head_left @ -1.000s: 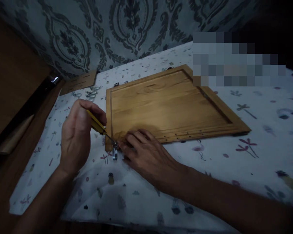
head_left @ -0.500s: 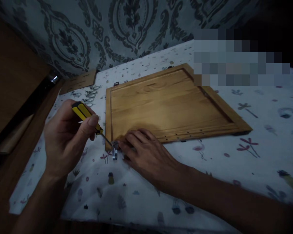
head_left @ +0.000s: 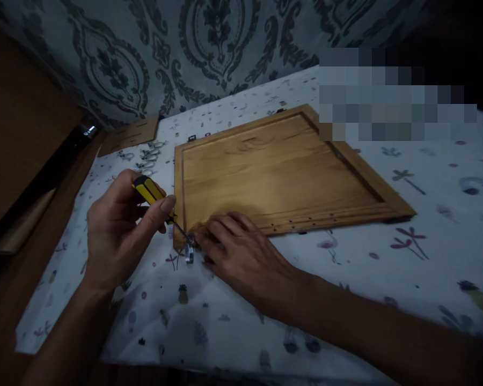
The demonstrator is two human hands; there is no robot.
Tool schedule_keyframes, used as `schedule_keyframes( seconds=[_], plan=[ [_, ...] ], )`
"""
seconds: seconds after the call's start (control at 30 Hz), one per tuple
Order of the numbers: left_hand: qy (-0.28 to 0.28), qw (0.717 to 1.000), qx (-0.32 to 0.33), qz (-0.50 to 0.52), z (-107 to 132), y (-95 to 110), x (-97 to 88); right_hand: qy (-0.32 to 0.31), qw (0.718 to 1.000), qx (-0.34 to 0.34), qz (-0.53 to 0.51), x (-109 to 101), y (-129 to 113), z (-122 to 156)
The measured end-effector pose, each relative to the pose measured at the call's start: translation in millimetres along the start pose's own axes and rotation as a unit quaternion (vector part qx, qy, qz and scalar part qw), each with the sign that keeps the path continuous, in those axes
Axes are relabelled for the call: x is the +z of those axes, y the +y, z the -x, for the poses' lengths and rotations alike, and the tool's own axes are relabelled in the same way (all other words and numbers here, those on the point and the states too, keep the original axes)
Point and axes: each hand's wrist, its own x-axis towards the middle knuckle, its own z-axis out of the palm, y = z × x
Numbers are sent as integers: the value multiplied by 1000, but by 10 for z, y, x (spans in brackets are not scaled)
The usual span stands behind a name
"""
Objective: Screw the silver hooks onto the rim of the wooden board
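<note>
A wooden cabinet door with a framed edge lies flat on a patterned cloth. At its near left corner sits a silver hinge, partly jutting past the door's edge. My left hand is closed round the yellow and black handle of a screwdriver, whose shaft slants down to the hinge. The tip is at the hinge's plate; any screw there is too small to make out. My right hand rests on the door's near edge, bent fingers holding the hinge from its right side; the fingertips are partly hidden.
Several metal hinges lie beyond my left hand, near a piece of cardboard. The white printed cloth covers the surface. A patterned wall stands behind, brown furniture at the left. The upper right is blurred out.
My left hand has moved right and slightly down with the screwdriver, bringing its tip onto the hinge. The right hand, door and hinge stay in place.
</note>
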Motion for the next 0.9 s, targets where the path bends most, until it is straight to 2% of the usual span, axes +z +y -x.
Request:
schedule_keyframes(
  seconds=[0.17, 0.4, 0.6, 0.77, 0.9],
  plan=[
    [-3, 1000, 7, 1, 7, -13, -2, -13, 1000, 2, -5, 1, 2, -3],
    [-1, 1000, 1, 7, 11, -9, -6, 4, 1000, 2, -4, -4, 0, -14],
    [0, 1000, 12, 11, 31, -49, -39, -18, 999, 10, -31, -32, 2, -10],
    [4, 1000, 6, -4, 91, -29, -82, -16, 1000, 2, -10, -23, 4, -7],
    [-1, 999, 37, -5, 129, -20, -140, 0, 1000, -2, -7, -11, 6, -6]
  ],
)
